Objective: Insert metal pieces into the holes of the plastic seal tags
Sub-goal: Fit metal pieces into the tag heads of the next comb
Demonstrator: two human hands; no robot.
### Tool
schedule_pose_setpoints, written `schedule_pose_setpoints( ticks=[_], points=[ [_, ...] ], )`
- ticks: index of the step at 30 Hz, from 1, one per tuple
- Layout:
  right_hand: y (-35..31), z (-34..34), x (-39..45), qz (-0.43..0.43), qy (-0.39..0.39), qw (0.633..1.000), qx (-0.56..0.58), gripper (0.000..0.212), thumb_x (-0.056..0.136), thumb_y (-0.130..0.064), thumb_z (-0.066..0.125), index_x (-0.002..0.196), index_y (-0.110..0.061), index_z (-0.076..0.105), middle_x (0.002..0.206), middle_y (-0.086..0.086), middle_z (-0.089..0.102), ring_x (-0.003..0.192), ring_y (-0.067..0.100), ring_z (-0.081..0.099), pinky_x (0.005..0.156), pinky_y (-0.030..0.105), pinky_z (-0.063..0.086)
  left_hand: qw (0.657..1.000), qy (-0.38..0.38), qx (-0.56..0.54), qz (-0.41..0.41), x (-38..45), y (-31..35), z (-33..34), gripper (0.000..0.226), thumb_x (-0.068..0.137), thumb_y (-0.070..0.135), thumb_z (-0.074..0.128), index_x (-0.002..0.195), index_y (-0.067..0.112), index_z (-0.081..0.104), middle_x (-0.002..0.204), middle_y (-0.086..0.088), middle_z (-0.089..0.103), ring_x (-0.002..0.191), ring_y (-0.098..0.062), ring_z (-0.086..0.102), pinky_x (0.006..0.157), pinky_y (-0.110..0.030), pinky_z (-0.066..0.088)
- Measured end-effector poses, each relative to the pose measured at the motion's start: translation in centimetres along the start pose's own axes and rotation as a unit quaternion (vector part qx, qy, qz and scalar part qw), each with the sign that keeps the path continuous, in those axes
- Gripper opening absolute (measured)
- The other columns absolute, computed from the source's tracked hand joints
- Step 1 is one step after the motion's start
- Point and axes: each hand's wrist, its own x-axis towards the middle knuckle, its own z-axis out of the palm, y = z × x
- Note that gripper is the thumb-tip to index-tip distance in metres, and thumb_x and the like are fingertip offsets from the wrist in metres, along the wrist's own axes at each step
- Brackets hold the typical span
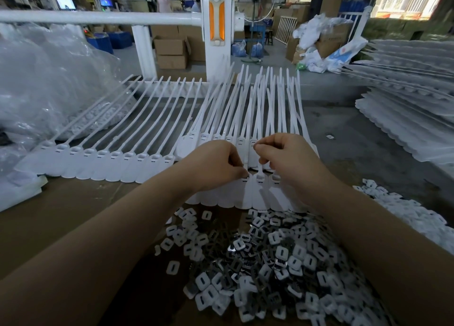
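hands [248,163] curled over white seal tags [258,190], no legible writing

You look through one wide-angle camera on your head, aimed forward and down over your forearms, close above the brown worktable [73,210]. It faces the white railing [98,18] at the table's far edge and the factory floor beyond. The edges of the view bend.

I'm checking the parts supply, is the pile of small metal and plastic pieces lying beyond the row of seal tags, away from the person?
No, the pile of pieces lies nearer the person than the seal tags.
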Motion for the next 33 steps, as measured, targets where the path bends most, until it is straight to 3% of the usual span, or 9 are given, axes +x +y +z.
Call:
schedule_pose_setpoints(
  ticks=[4, 10, 13, 16, 18, 22, 28, 30, 33],
  points=[
    [-0.1, -0.2, -0.2, 0.002, 0.001, 1.000, 0.002, 0.010, 0.095, -0.020, 0.058, 0.090, -0.023, 0.066, 0.079, -0.002, 0.065, 0.062, 0.003, 0.054, 0.044, 0.008, 0.042, 1.000, 0.004, -0.029, -0.009, -0.1, -0.1, 0.0, 0.015, 0.084, 0.035, 0.074, 0.073, 0.028, 0.066, 0.075, 0.007, 0.069, 0.074, -0.014, 0.067, 0.066, -0.031, 0.057],
    [-0.4, -0.4, -0.3, -0.031, -0.021, 0.999, -0.020, 0.011, 0.092, -0.021, 0.063, 0.084, -0.027, 0.068, 0.075, -0.005, 0.067, 0.055, -0.006, 0.056, 0.046, 0.008, 0.043, 0.991, 0.013, -0.128, -0.043, -0.1, -0.7, -0.7, 0.014, 0.093, 0.033, 0.064, 0.085, 0.023, 0.069, 0.074, 0.006, 0.067, 0.065, -0.007, 0.058, 0.058, -0.021, 0.044],
    [-1.1, -0.4, -0.9, -0.119, -0.132, 0.982, -0.069, 0.006, 0.087, -0.021, 0.070, 0.087, -0.026, 0.073, 0.079, -0.008, 0.071, 0.069, -0.004, 0.064, 0.059, 0.010, 0.048, 0.978, 0.021, -0.200, -0.058, -0.3, -1.0, -1.2, 0.016, 0.094, 0.032, 0.062, 0.086, 0.020, 0.069, 0.066, 0.008, 0.062, 0.061, -0.007, 0.053, 0.058, -0.023, 0.042],
    [-1.8, 0.4, -1.8, -0.198, -0.277, 0.929, -0.146, 0.006, 0.084, -0.023, 0.074, 0.087, -0.028, 0.076, 0.081, -0.013, 0.071, 0.072, 0.000, 0.063, 0.067, 0.016, 0.050, 0.967, 0.017, -0.246, -0.060, -0.4, -1.1, -1.4, 0.017, 0.094, 0.029, 0.063, 0.089, 0.015, 0.071, 0.075, -0.003, 0.068, 0.070, -0.021, 0.056, 0.067, -0.036, 0.045],
    [-1.8, 1.2, -2.4, -0.243, -0.307, 0.900, -0.193, 0.009, 0.084, -0.024, 0.073, 0.091, -0.029, 0.077, 0.082, -0.016, 0.070, 0.074, -0.002, 0.060, 0.069, 0.013, 0.046, 0.964, 0.016, -0.257, -0.059, -0.4, -1.3, -1.3, 0.017, 0.092, 0.027, 0.066, 0.086, 0.012, 0.071, 0.064, 0.005, 0.064, 0.066, -0.019, 0.052, 0.064, -0.034, 0.042],
    [-1.8, 2.2, -2.8, -0.290, -0.306, 0.870, -0.256, 0.017, 0.089, -0.029, 0.068, 0.103, -0.034, 0.075, 0.093, -0.012, 0.071, 0.077, -0.004, 0.058, 0.073, 0.010, 0.043, 0.968, 0.012, -0.244, -0.059, -0.3, -1.3, -1.3, 0.016, 0.090, 0.027, 0.068, 0.088, 0.012, 0.072, 0.066, 0.007, 0.063, 0.062, -0.010, 0.054, 0.064, -0.029, 0.045],
    [-1.7, 2.4, -2.9, -0.306, -0.300, 0.848, -0.310, 0.019, 0.087, -0.039, 0.066, 0.105, -0.040, 0.072, 0.096, -0.016, 0.064, 0.084, -0.002, 0.056, 0.081, 0.025, 0.048, 0.974, 0.005, -0.221, -0.054, -0.1, -1.3, -1.2, 0.012, 0.090, 0.028, 0.069, 0.086, 0.017, 0.071, 0.059, 0.015, 0.063, 0.050, 0.008, 0.054, 0.051, -0.012, 0.041],
    [-1.7, 2.4, -3.0, -0.315, -0.293, 0.849, -0.307, 0.015, 0.087, -0.040, 0.067, 0.100, -0.038, 0.073, 0.093, -0.018, 0.063, 0.083, -0.001, 0.057, 0.080, 0.023, 0.048, 0.975, 0.003, -0.216, -0.052, -0.2, -1.2, -1.3, 0.013, 0.090, 0.028, 0.068, 0.087, 0.015, 0.072, 0.063, 0.013, 0.064, 0.053, 0.006, 0.054, 0.051, -0.012, 0.041],
    [-1.7, 2.1, -2.8, -0.303, -0.261, 0.870, -0.288, 0.011, 0.087, -0.036, 0.068, 0.093, -0.031, 0.075, 0.082, -0.023, 0.061, 0.078, -0.004, 0.056, 0.075, 0.015, 0.046, 0.971, -0.009, -0.233, -0.043, -0.5, -1.0, -1.6, 0.014, 0.091, 0.026, 0.067, 0.089, 0.013, 0.072, 0.074, 0.002, 0.068, 0.066, -0.008, 0.057, 0.063, -0.025, 0.045]
  ],
)
